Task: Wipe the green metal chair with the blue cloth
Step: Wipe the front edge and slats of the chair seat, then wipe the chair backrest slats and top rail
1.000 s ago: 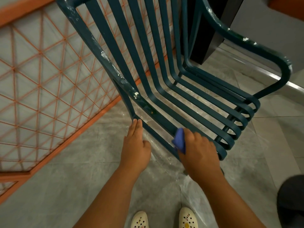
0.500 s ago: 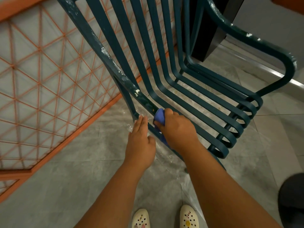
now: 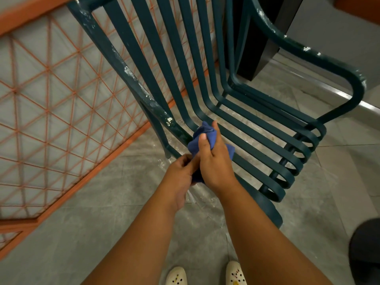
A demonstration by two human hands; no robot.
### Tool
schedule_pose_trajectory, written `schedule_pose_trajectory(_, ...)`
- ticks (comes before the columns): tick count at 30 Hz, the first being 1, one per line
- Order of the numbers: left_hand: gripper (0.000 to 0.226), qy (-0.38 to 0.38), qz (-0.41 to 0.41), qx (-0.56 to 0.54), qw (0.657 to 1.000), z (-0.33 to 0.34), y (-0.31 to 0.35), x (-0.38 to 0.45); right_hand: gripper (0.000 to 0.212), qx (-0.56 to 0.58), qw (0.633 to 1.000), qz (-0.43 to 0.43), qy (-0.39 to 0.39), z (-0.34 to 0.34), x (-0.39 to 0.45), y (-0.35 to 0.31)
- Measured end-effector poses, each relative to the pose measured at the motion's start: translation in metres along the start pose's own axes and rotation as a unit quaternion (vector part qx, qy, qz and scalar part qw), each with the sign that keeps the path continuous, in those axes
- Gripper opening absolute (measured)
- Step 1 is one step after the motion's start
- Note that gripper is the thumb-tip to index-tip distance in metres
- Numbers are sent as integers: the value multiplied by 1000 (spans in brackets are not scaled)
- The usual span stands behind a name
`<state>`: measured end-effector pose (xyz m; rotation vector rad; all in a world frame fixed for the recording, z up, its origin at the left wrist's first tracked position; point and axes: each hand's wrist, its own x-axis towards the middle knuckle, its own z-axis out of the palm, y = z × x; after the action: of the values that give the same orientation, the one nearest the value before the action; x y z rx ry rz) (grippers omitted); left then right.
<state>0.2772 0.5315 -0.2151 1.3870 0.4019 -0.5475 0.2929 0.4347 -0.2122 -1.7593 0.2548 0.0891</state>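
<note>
The green metal chair (image 3: 257, 138) of bent slats fills the upper middle, with white flecks along its near-side frame bar. My right hand (image 3: 213, 159) is closed around the bunched blue cloth (image 3: 200, 138) just above that bar, near the bend between seat and back. My left hand (image 3: 181, 173) sits right beside and under it, its fingers pinching the cloth's lower end. Part of the cloth is hidden between my two hands.
An orange metal grille (image 3: 51, 103) runs along the left on the grey tiled floor (image 3: 102, 212). A black post (image 3: 265, 33) stands behind the chair. A dark round object (image 3: 366, 251) sits at the right edge. My white clogs (image 3: 236, 273) show at the bottom.
My right hand slid the cloth along the near frame bar from the seat front toward the back bend. My left hand left the bar and took hold of the cloth.
</note>
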Motion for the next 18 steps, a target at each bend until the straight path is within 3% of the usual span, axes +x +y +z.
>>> schedule_pose_trajectory(3,32,31,101,33,994,-7,7,7,63,2,999,10,-37,-3,7,-3)
schedule_pose_trajectory(6,17,209,184,126,952,-13,11,12,74,-90,993,7,-82,-5,13,-4)
schedule_pose_trajectory(8,20,314,160,204,913,-14,8,14,73,-222,971,5,-92,-7,13,-2)
schedule_pose_trajectory(10,27,357,109,254,892,-16,4,20,66,-376,925,0,-56,-13,9,7)
schedule_pose_trajectory(12,25,383,82,284,875,-16,3,22,62,-451,893,0,-10,-20,1,17)
schedule_pose_trajectory(13,27,396,108,319,854,-14,3,21,62,-450,893,-8,6,-21,-3,20)
schedule_pose_trajectory(15,36,366,249,434,785,-3,8,15,58,-389,920,-43,24,-23,-5,25)
schedule_pose_trajectory(17,36,202,371,530,736,11,9,18,52,-279,957,-62,40,-25,0,25)
schedule_pose_trajectory(18,37,120,377,549,736,15,10,21,48,-229,970,-55,54,-26,3,26)
